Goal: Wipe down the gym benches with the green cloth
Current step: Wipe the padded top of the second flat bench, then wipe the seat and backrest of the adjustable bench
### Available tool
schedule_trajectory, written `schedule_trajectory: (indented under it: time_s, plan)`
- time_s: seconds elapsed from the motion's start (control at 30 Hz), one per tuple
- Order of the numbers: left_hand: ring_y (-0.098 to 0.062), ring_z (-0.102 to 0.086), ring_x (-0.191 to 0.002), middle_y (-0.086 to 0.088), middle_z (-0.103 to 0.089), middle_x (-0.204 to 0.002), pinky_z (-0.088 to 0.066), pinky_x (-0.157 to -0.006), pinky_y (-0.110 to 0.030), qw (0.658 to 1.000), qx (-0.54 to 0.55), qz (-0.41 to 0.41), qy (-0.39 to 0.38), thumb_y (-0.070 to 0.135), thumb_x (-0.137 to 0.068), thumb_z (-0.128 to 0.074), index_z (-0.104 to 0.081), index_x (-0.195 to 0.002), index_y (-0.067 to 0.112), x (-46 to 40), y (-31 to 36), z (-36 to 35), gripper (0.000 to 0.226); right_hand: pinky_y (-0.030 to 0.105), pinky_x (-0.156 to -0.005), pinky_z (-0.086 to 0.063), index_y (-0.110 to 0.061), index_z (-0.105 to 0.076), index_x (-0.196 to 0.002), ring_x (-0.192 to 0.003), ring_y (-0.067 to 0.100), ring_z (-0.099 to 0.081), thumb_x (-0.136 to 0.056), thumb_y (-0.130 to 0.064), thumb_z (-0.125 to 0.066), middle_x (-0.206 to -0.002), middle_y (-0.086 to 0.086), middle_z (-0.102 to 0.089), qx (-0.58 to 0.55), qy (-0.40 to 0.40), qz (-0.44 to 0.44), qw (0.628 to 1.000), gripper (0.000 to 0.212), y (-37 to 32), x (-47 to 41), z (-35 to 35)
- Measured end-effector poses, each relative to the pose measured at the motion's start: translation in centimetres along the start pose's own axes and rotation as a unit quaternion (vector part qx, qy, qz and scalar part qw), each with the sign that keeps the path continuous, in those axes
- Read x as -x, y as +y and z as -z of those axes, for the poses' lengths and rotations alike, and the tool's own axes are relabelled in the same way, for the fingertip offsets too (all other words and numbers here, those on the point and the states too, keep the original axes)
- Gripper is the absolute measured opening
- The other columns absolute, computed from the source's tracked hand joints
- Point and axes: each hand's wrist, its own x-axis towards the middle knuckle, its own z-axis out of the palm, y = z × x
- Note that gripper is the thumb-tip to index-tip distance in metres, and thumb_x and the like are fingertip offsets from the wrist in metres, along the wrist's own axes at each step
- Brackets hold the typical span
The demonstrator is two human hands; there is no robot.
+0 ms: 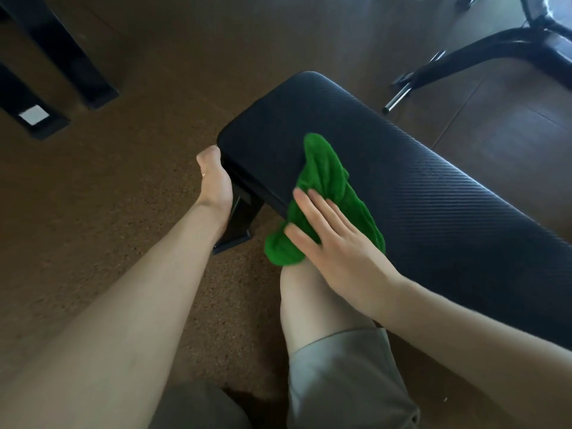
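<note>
A black padded gym bench (pixel 418 187) runs from the centre toward the lower right. The green cloth (pixel 325 178) lies crumpled across its near edge, part of it hanging over the side. My right hand (pixel 337 243) lies flat on the cloth with straight fingers, pressing it onto the pad. My left hand (pixel 215 184) reaches under the bench's left end; its fingers curl out of sight beneath the pad's edge, beside the black metal leg (pixel 240 221).
My bare knee (pixel 312 301) and grey shorts are right below the cloth. Black equipment legs (pixel 62 66) stand on the brown floor at the upper left. A black machine frame with a chrome peg (pixel 399 99) sits at the upper right.
</note>
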Motion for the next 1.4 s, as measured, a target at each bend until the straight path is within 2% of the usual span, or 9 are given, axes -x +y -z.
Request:
schedule_trajectory:
  time_s: [0.13,0.3,0.43,0.53,0.6,0.67,0.87,1.13,1.4]
  plan:
    - [-0.028,-0.044,-0.139,0.005,-0.045,-0.154,-0.036,-0.113,-0.055,1.000,-0.012,-0.003,0.015,0.084,-0.068,-0.037,-0.050,-0.139,0.046,-4.6,-2.1,1.5,0.082,0.057,-0.123,-0.027,-0.009,-0.050,-0.138,-0.154,0.047,-0.020,-0.109,-0.009,-0.006,-0.165,0.033,-0.020,0.005,-0.017,0.033,0.999,0.053,1.2,2.6,0.6]
    - [-0.026,-0.055,-0.132,0.004,-0.053,-0.149,-0.044,-0.110,-0.051,1.000,-0.022,-0.001,0.014,0.082,-0.072,-0.041,-0.049,-0.142,0.044,-3.4,-1.7,1.7,0.080,0.057,-0.125,-0.024,-0.011,-0.036,-0.152,-0.155,0.047,-0.016,-0.098,-0.006,-0.057,-0.166,0.030,-0.017,-0.023,0.030,0.000,0.999,0.058,0.9,-4.7,-0.4]
    - [-0.012,-0.072,-0.102,0.004,-0.074,-0.113,-0.056,-0.081,-0.028,1.000,-0.023,0.000,0.010,0.056,-0.107,-0.025,-0.063,-0.118,0.031,1.1,1.5,0.1,0.046,0.056,-0.125,-0.022,-0.011,-0.032,-0.156,-0.154,0.048,-0.018,-0.100,-0.011,-0.058,-0.165,0.027,-0.023,-0.029,0.053,-0.031,0.998,0.062,-0.3,-10.5,-1.2]
    - [-0.016,-0.066,-0.116,-0.002,-0.070,-0.123,-0.049,-0.087,-0.030,0.999,-0.039,0.006,0.026,0.054,-0.110,-0.017,-0.061,-0.120,0.027,2.2,3.5,0.4,0.052,0.050,-0.123,-0.031,-0.010,-0.033,-0.156,-0.151,0.039,-0.031,-0.100,-0.011,-0.063,-0.160,0.020,-0.038,-0.126,0.066,-0.064,0.988,0.064,-0.5,-11.4,-0.3]
    - [-0.017,-0.056,-0.130,-0.003,-0.062,-0.140,-0.039,-0.101,-0.033,0.997,-0.054,0.046,0.019,0.061,-0.107,-0.018,-0.057,-0.139,0.026,4.1,5.4,0.0,0.061,0.040,-0.107,-0.049,-0.012,-0.037,-0.154,-0.133,0.026,-0.055,-0.105,-0.013,-0.055,-0.145,0.010,-0.055,-0.356,0.088,-0.175,0.914,0.053,-0.5,-11.3,2.5]
    - [-0.018,-0.061,-0.122,-0.005,-0.062,-0.139,-0.046,-0.095,-0.034,0.996,-0.057,0.069,0.016,0.062,-0.106,-0.022,-0.054,-0.145,0.023,6.4,7.2,-1.3,0.064,0.032,-0.091,-0.057,-0.018,-0.044,-0.147,-0.108,0.013,-0.066,-0.108,-0.022,-0.051,-0.125,-0.001,-0.065,-0.568,0.070,-0.303,0.762,0.040,-0.8,-11.2,6.2]
    - [-0.018,-0.073,-0.112,-0.002,-0.076,-0.121,-0.061,-0.084,-0.034,0.976,-0.135,0.088,-0.143,0.048,-0.109,-0.035,-0.066,-0.133,0.026,15.5,13.8,-6.0,0.045,0.051,-0.103,-0.054,-0.017,-0.061,-0.135,-0.117,0.028,-0.069,-0.108,-0.030,-0.051,-0.128,0.011,-0.071,-0.850,0.023,-0.408,0.332,0.031,0.3,-7.5,17.3]
    - [-0.020,-0.074,-0.107,-0.004,-0.075,-0.120,-0.060,-0.087,-0.032,0.945,-0.233,0.079,-0.214,0.028,-0.102,-0.060,-0.064,-0.131,0.017,25.7,28.0,-12.8,0.030,0.056,-0.113,-0.044,-0.015,-0.062,-0.140,-0.125,0.036,-0.064,-0.096,-0.051,-0.058,-0.136,0.017,-0.066,-0.875,0.033,-0.408,0.257,0.057,4.1,-1.6,34.5]
    - [-0.023,-0.075,-0.102,-0.004,-0.078,-0.108,-0.056,-0.100,-0.051,0.917,-0.338,0.037,-0.210,0.026,-0.093,-0.067,-0.072,-0.109,0.020,32.1,39.6,-20.0,0.018,0.052,-0.114,-0.044,-0.014,-0.061,-0.141,-0.127,0.030,-0.064,-0.103,-0.043,-0.056,-0.136,0.013,-0.067,-0.878,0.059,-0.390,0.270,0.048,8.7,2.3,48.2]
